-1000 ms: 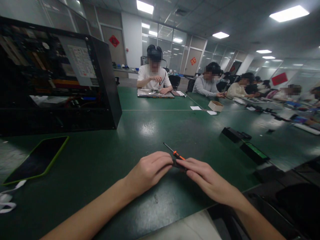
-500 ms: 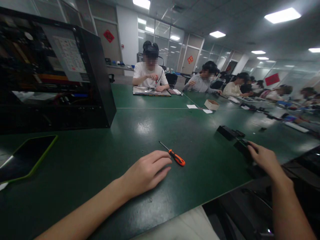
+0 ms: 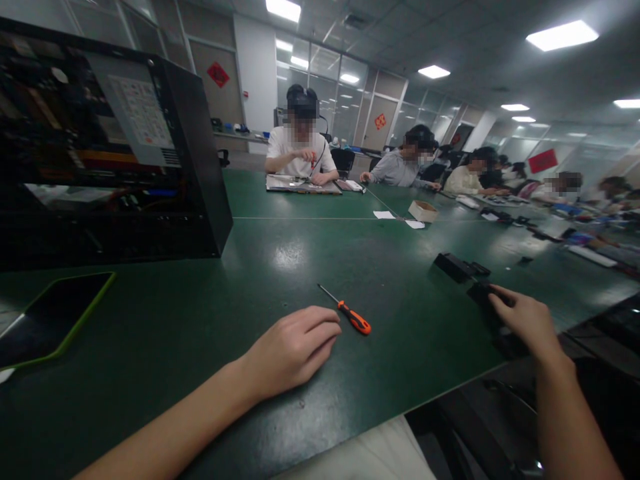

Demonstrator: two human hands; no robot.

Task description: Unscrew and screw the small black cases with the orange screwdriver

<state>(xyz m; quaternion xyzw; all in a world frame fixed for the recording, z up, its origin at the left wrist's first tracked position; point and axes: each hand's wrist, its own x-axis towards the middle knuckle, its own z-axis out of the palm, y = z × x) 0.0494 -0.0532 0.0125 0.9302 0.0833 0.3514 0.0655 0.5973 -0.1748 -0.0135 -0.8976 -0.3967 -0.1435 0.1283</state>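
Note:
My left hand (image 3: 295,343) rests on the green table, its fingers loosely bent, with nothing visible in it. Just past its fingertips lies an orange and black screwdriver (image 3: 356,318), its thin shaft pointing away to the left. Over at the right, my right hand (image 3: 525,317) has its thumb and forefinger together at a dark black part (image 3: 481,292) whose kind I cannot make out. Close beyond it is a black block-shaped piece (image 3: 454,267). The fingers' undersides are hidden.
An opened black computer case (image 3: 193,160) stands at the left. Before it lies a phone with a green edge (image 3: 75,327). A small open box (image 3: 423,211) and white paper slips (image 3: 384,215) lie farther back. Several people sit around the table, one person (image 3: 300,153) opposite me.
My right hand has shifted slightly left, and the dark part at its fingers has turned or moved a little. My left hand's fingers have drawn closer together. The screwdriver stays put.

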